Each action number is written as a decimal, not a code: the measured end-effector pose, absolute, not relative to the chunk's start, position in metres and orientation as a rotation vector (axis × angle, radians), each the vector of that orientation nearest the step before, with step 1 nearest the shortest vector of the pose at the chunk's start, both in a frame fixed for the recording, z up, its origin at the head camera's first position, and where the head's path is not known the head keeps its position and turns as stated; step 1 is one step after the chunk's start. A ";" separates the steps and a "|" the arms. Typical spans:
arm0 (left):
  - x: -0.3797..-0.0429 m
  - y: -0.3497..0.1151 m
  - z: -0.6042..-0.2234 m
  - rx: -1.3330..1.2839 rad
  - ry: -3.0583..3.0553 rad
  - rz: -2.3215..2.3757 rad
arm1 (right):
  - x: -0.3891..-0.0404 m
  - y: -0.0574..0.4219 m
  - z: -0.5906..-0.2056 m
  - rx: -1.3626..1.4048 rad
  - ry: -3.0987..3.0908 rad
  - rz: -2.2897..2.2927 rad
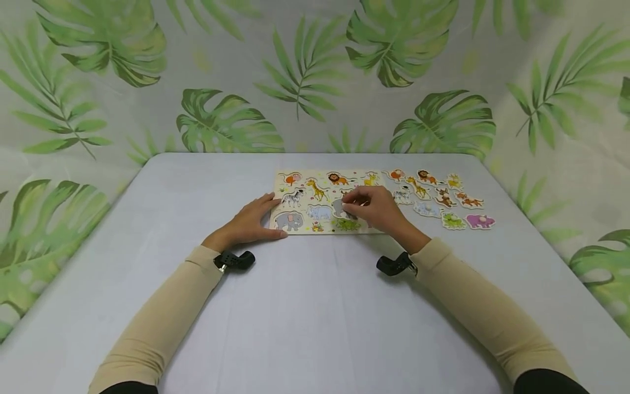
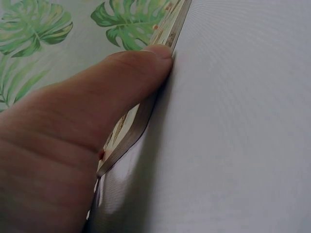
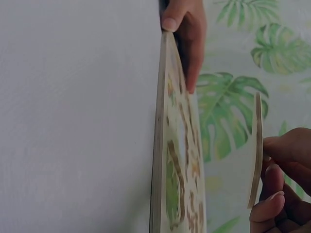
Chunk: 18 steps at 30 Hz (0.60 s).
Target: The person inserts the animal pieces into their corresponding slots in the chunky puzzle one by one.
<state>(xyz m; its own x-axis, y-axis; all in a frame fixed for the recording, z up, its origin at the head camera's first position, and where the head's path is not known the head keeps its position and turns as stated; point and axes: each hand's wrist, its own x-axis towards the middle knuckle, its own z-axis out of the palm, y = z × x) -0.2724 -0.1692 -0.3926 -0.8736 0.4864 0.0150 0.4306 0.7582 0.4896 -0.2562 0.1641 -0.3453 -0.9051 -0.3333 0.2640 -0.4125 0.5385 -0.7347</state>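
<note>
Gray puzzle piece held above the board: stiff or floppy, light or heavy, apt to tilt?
Likely stiff: the gray puzzle piece shows no sag in its thin edge. Probably light, being a thin slab. It may tilt if nudged at its rim, since the right grip holds it from one face, its ends unsupported.

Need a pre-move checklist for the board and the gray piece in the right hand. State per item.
1. Board steadied: ok, left hand is at its left end, thumb on the near edge.
2. Grip on gray piece: ok, right hand pinches it.
3. Gray piece clear of the board: ok, right wrist view shows a gap.
4. Whole board visible from head: not ok, right hand covers part of its right side.
5. Animal on gray piece: cannot tell, fingers hide part of it.
6. Loose zebra piece clear of the board's right edge: cannot tell, right hand blocks the view.
</note>
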 end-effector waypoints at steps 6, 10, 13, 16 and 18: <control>-0.270 -0.168 -0.393 0.748 2.854 0.757 | -0.257 0.149 -0.348 0.694 -2.624 1.354; -0.269 -0.168 -0.393 0.744 2.842 0.758 | -0.258 0.141 -0.349 0.713 -2.607 1.383; -0.268 -0.169 -0.393 0.746 2.836 0.760 | -0.259 0.136 -0.349 0.721 -2.603 1.371; -0.269 -0.169 -0.394 0.745 2.845 0.754 | -0.260 0.131 -0.347 0.729 -2.599 1.356; -0.270 -0.169 -0.394 0.745 2.847 0.758 | -0.260 0.129 -0.345 0.727 -2.599 1.377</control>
